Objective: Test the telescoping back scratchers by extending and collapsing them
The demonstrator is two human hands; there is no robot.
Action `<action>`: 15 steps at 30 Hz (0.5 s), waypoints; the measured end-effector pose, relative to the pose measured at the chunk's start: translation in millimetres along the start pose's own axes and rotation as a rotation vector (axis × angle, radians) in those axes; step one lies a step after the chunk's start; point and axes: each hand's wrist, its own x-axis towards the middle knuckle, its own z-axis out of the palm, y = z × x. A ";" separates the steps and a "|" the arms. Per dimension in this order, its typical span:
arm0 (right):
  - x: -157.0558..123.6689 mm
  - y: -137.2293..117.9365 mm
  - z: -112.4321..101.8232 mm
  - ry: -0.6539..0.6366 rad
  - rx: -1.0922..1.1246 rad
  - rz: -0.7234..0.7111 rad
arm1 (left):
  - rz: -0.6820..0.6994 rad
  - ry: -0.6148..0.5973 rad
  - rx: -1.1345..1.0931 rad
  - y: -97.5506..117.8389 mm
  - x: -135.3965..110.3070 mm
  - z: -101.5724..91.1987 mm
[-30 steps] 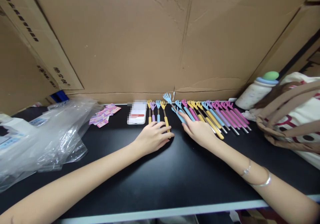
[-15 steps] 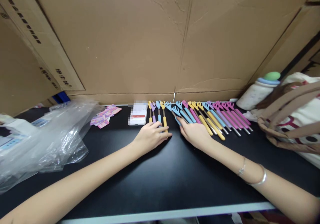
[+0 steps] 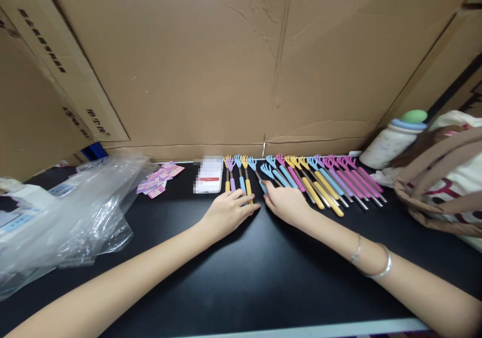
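Several telescopic back scratchers with claw heads lie in a row on the black table, claws pointing away from me. My left hand [image 3: 228, 210] rests with fingers stretched out over the handles of a small group, touching a yellow back scratcher [image 3: 248, 185] at its right side. Just right of that group, my right hand [image 3: 288, 202] grips the handle of a blue back scratcher [image 3: 258, 176]; its fingertips partly hide the handle. Another blue back scratcher [image 3: 274, 172] lies close beyond my right hand. Further right are more in pink [image 3: 369, 178], yellow, blue and purple.
A phone [image 3: 209, 177] lies left of the row, with purple-pink cards [image 3: 160, 179] beside it. Clear plastic bags [image 3: 101, 212] cover the left side. A white bottle [image 3: 391, 142] and a bag [image 3: 444, 182] stand at right. A cardboard wall [image 3: 211, 77] closes the back.
My right hand has drawn the blue back scratcher slightly left, closer to the group under my left hand. The left hand stays nearly in place. The view has shifted a little.
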 end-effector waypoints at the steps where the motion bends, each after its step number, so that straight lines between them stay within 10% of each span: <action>1: -0.3 -0.6 0.6 0.000 0.008 -0.002 | -0.001 0.003 -0.004 0.1 -0.1 0.2; 15: -2.2 1.1 10.2 0.050 0.094 -0.047 | -0.013 -0.017 -0.045 0.8 -1.0 -2.0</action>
